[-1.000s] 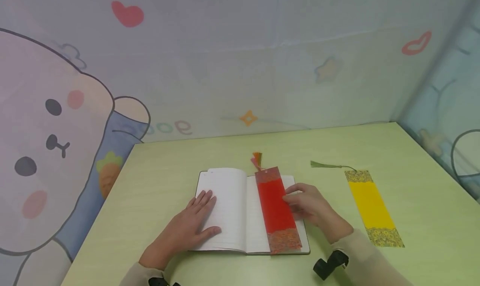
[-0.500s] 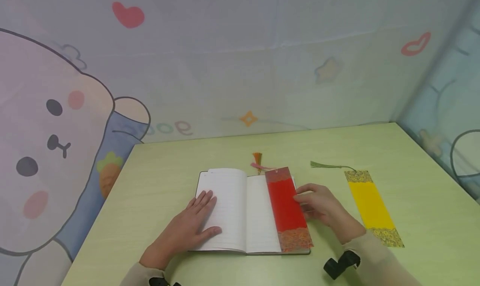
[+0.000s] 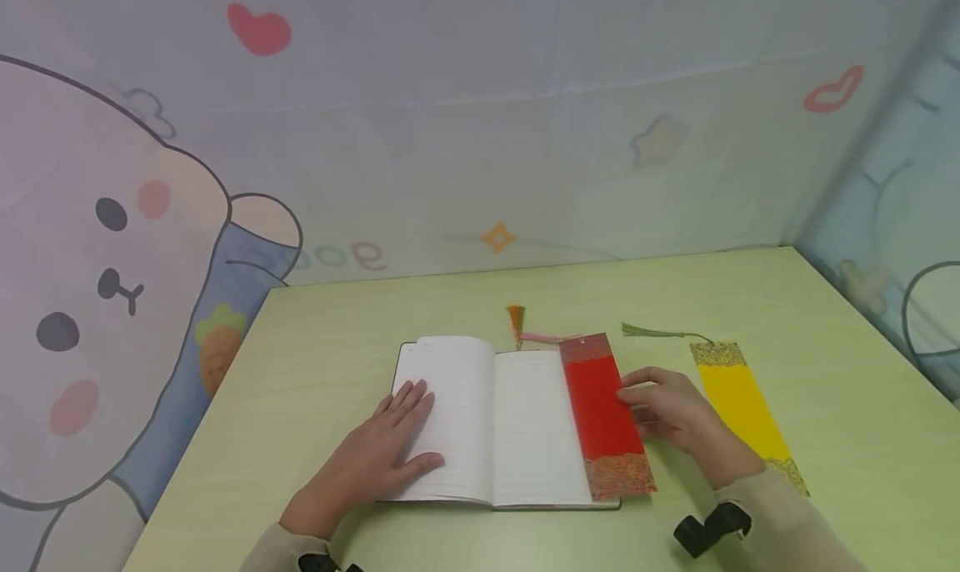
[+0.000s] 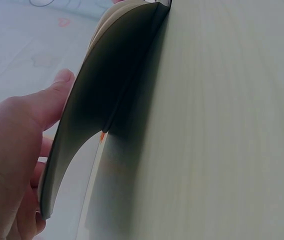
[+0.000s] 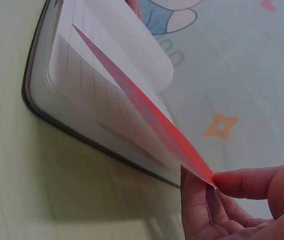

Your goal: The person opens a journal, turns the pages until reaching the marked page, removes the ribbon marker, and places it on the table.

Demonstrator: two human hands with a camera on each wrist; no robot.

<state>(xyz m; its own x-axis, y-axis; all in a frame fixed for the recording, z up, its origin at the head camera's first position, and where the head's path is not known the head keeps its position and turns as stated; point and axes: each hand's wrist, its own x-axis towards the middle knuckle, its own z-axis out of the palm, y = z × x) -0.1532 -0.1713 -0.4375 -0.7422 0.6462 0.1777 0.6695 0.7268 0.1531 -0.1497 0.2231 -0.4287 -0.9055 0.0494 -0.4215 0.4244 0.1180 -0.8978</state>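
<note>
Notebook (image 3: pixel 492 476), opened at ruled pages, in the lower centre of the head view. Left hand (image 3: pixel 381 455) rests on the left page (image 3: pixel 457 422), fingers extended and close together, thumb apart; in the left wrist view the dark cover (image 4: pixel 114 65) arches above the table (image 4: pixel 207 150). Right hand (image 3: pixel 678 413), right of centre, pinches the right edge of the red bookmark (image 3: pixel 607 409) between thumb and fingers. Red bookmark slants over the outer edge of the right page (image 3: pixel 536 439), hiding it and jutting beyond; the right wrist view shows it tilted. Whether its far edge touches the paper cannot be told. Surroundings: pink cord (image 3: pixel 543 338) runs left from its top toward an orange tassel (image 3: pixel 514 315) above the spine. Yellow bookmark (image 3: pixel 742 401) lies at right, green tassel (image 3: pixel 645 331) leftward; right hand and sleeve (image 3: pixel 787 522) block its lower left part. Printed backdrop (image 3: pixel 420 138) fills the upper frame.
</note>
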